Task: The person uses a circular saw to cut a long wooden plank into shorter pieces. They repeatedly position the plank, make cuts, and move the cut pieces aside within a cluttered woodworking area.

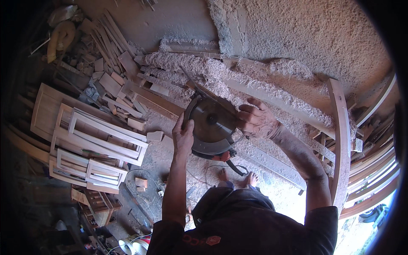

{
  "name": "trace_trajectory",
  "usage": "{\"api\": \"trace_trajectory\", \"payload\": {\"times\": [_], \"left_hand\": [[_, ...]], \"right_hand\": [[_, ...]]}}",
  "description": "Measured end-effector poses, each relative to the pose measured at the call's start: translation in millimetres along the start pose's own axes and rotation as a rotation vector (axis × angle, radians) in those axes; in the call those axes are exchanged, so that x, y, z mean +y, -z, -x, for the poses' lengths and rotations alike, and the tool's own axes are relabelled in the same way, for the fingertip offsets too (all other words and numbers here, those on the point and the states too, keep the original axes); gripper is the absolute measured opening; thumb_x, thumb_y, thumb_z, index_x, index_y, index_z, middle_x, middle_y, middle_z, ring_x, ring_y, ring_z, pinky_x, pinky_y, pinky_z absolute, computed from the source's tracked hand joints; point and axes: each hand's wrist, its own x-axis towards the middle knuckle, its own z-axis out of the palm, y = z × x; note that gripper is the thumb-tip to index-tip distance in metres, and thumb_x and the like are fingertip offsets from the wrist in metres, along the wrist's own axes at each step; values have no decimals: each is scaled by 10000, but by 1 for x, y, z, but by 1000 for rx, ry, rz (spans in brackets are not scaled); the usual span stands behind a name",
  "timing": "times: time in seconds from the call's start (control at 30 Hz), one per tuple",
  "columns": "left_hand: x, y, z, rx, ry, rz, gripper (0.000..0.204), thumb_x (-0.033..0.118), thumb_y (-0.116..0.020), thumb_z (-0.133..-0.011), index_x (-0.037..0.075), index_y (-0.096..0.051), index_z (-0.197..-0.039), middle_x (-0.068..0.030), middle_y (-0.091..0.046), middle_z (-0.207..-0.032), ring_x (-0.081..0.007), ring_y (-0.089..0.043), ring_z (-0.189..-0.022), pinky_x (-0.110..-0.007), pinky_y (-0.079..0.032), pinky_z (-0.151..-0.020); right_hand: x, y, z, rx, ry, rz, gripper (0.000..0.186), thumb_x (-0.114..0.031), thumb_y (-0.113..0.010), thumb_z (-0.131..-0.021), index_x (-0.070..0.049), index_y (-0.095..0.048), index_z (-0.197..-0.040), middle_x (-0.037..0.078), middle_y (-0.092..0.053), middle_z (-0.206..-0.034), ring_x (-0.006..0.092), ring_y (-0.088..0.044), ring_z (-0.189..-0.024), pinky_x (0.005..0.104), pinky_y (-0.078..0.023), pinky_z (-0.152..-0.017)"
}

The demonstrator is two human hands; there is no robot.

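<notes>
black-and-red, round-bladed circular saw (211,123): frame centre | my left hand (183,134): closed around its left edge | my right hand (257,119): half-curled at its right edge, can't tell if gripping | progress: saw held up, no cut under way; what's left unclear

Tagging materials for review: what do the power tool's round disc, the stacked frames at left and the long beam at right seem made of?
Round disc: probably metal, from its smooth, dark, faintly shiny face. Stacked frames: likely bare wood, pale and matt, jointed strips. Long beam: apparently unpainted wood, from its brownish tone.
</notes>
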Motion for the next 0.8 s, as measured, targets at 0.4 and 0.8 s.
{"api": "trace_trajectory", "payload": {"times": [0.4, 0.8], "left_hand": [[7, 2, -7, 33, 25, -96, 498, 187, -616, -1057, -15, -516, -1501, -144, -628, -1398, -193, -621, -1214, -317, -494, -1029], [4, -3, -6, 62, -23, -89, 490, 180, -615, -1051, -33, -529, -1484, -145, -651, -1373, -194, -628, -1214, -316, -496, -1031]], "right_hand": [[-8, -23, -12, 397, -655, -956, 669, -528, -400, -1091, -56, -373, -1564, 212, -401, -1555, 331, -376, -1472, 490, -275, -1228], [-15, -51, -33, 635, -878, -731, 852, -653, -334, -1066, -77, -127, -1658, 213, -226, -1685, 341, -215, -1570, 516, -112, -1288]]}}
